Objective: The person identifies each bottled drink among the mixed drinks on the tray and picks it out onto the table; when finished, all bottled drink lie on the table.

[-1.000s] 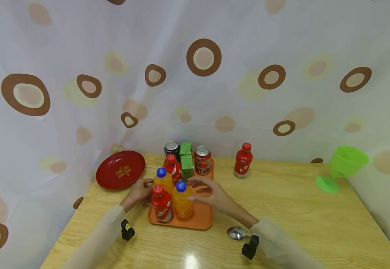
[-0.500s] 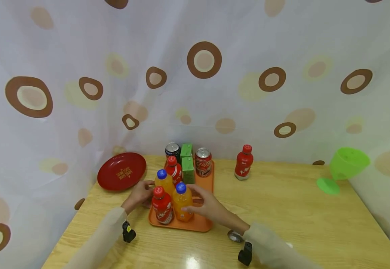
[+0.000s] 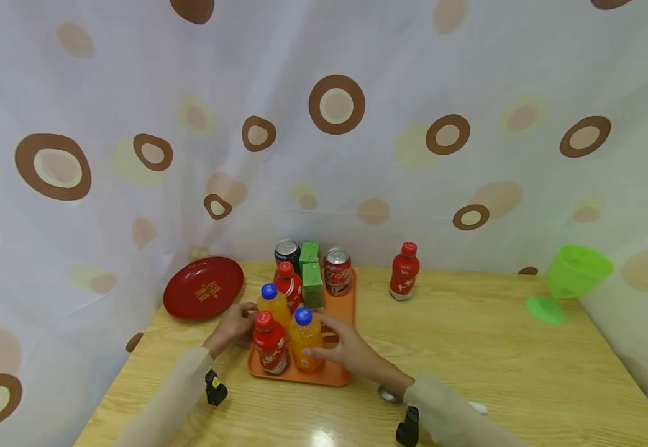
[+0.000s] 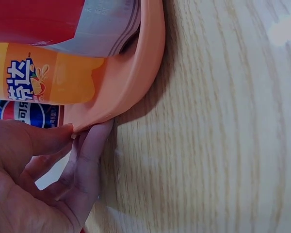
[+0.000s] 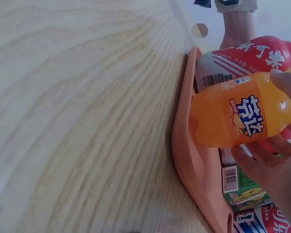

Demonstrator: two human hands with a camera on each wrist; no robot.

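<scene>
My right hand [image 3: 350,351] grips an orange soda bottle with a blue cap [image 3: 305,341], thumb on the near side and fingers behind it. In the right wrist view, the bottle's base [image 5: 206,124] is over the front end of the orange tray [image 5: 183,145]. At the tray's left side, my left hand [image 3: 235,325] pinches the rim [image 4: 94,121], thumb above and fingers beneath, as the left wrist view shows. Beside the gripped bottle stands a red cola bottle [image 3: 269,346]. Behind these are a second orange soda bottle [image 3: 274,304] and another red bottle [image 3: 288,284].
Farther back on the tray are two green cartons [image 3: 312,285], a red can [image 3: 337,271] and a dark can [image 3: 287,251]. A red plate [image 3: 203,288] lies left, a red bottle [image 3: 404,271] and green cup [image 3: 575,273] right. My right sleeve partly covers a spoon [image 3: 389,395].
My right hand has moved in from the right and its fingers have come round the front orange soda bottle. The left hand stays at the tray's rim.
</scene>
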